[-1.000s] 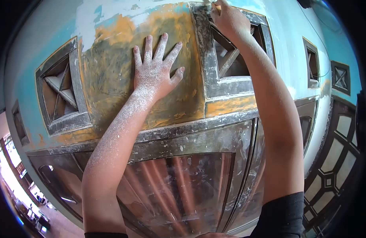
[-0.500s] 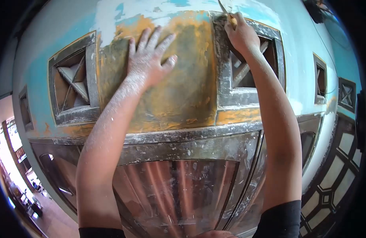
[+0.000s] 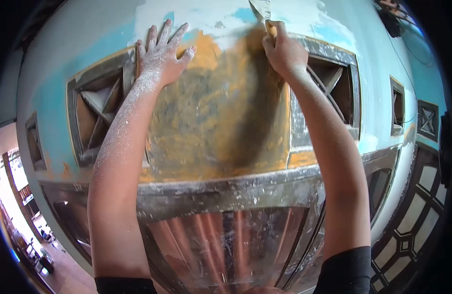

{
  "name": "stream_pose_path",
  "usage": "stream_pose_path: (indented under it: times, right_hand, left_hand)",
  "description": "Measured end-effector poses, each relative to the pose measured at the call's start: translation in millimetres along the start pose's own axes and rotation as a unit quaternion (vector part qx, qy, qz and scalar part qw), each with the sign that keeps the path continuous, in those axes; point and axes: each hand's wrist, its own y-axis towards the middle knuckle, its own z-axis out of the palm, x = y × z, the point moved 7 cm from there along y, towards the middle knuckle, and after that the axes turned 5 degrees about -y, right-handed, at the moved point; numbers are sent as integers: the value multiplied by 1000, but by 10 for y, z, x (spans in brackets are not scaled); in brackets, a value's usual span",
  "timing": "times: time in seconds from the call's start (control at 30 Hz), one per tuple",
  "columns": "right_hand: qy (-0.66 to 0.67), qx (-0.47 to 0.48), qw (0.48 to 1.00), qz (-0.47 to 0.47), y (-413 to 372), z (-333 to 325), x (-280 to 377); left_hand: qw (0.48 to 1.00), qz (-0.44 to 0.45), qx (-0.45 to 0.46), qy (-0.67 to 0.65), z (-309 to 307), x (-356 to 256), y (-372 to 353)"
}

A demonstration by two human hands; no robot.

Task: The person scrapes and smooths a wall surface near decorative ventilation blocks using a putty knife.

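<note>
My left hand [image 3: 162, 58], coated in white dust, lies flat with its fingers spread near the upper left of the bare brown-orange wall patch [image 3: 211, 108]. In my right hand [image 3: 287, 51] is a putty knife [image 3: 261, 10], gripped by its light wooden handle. Its broad metal blade points up against the white and turquoise paint at the top of the patch. Between and above the hands, the wall [image 3: 201, 12] shows uneven white coating with turquoise areas.
Dark wooden vent frames with crossed slats flank the patch, one on the left [image 3: 99, 105] and one on the right [image 3: 351, 88]. Below runs a dusty wooden beam [image 3: 226, 193] over glazed panels [image 3: 226, 245]. Cables hang at the upper right [image 3: 400, 54].
My view has shifted slightly. My left hand has moved up and left along the wall. My right hand and the putty knife have moved left, off the right vent frame onto the patch's upper edge.
</note>
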Motion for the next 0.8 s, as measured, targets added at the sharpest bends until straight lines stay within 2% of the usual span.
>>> stream_pose_path:
  times: [0.13,0.17,0.27,0.33,0.47,0.63,0.8]
  right_hand:
    - [35,-37,999,6,355,17,118]
    - [51,-57,997,7,325,10,118]
    - [25,-75,997,-11,191,107,61]
    - [8,-103,994,-26,322,82,90]
    - [78,-56,995,15,313,-178,319]
    - [77,-80,994,-1,486,-59,251]
    - [65,-40,997,-29,540,10,608]
  left_hand:
    - [1000,-1,-10,-12,82,245,414]
    - [1000,3,-7,-11,148,275,401]
    - [995,5,-91,-48,166,310,298]
    - [995,4,-87,-45,179,322,309]
    - [994,9,-95,-45,203,339,288]
    - [994,6,-98,-40,209,335,272]
    - [995,-1,-87,-37,206,338,259]
